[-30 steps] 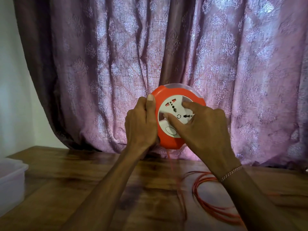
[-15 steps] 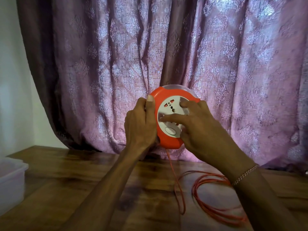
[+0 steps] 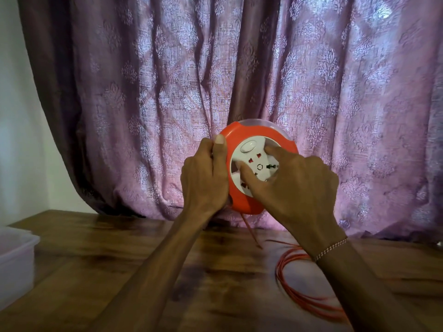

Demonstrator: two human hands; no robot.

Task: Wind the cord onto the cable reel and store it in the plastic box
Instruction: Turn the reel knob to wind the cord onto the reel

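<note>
cable reel half-covered by hands, cord cropped

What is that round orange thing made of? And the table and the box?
The cable reel looks like hard, smooth plastic: an even orange shell with a soft sheen, a white socket face and a clear rim behind. The table seems to be varnished wood, since dark grain shows under shiny reflections. The plastic box appears to be frosted, see-through plastic, pale and milky at its rim.
</note>
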